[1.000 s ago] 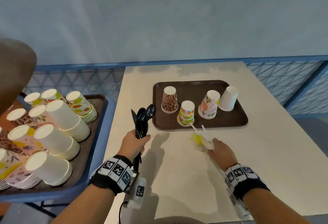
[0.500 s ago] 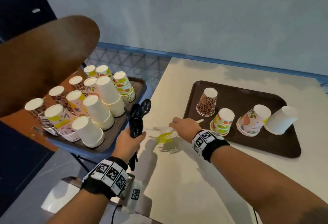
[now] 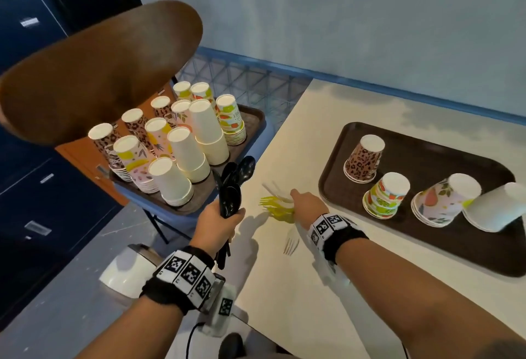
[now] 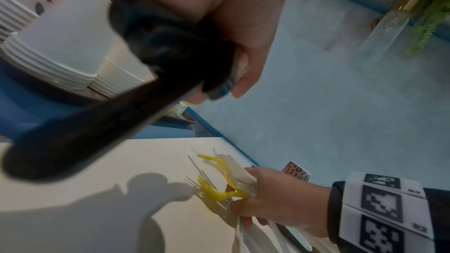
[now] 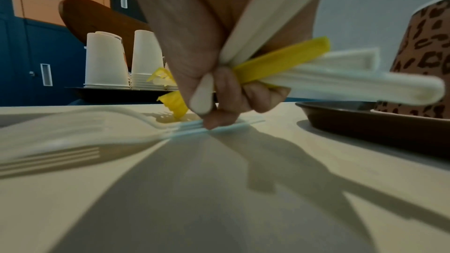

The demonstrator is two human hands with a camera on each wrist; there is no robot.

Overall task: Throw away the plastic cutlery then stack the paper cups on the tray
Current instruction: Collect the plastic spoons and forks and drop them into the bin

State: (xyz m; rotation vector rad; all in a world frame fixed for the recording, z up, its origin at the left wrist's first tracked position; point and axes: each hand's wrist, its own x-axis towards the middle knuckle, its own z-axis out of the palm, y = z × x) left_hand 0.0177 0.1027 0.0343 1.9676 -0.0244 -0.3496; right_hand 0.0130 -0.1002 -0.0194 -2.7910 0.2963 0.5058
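My left hand [image 3: 225, 217] grips a bunch of black plastic cutlery [image 3: 234, 185] upright by the table's left edge; the left wrist view shows the black cutlery [image 4: 155, 61] close up. Low over the table, my right hand [image 3: 297, 202] holds yellow and white plastic forks [image 3: 274, 207], and one of its fingertips [image 5: 212, 122] touches a clear fork [image 5: 102, 134] lying flat. That clear fork [image 3: 291, 244] lies beside the right wrist. A brown tray [image 3: 427, 159] carries upside-down paper cups: leopard [image 3: 363, 159], fruit-print [image 3: 387, 195], pink [image 3: 444, 202], white [image 3: 496, 207].
To the left stands a second tray [image 3: 250, 119] on a blue stand, crowded with several cup stacks. A brown chair back [image 3: 85, 74] rises above it. A white bin [image 3: 128, 270] sits on the floor below my left hand. Dark cabinets line the far left.
The head view swung left. My right hand moved left across the table with the yellow and white forks, close to the left hand. The left hand still grips the black cutlery.
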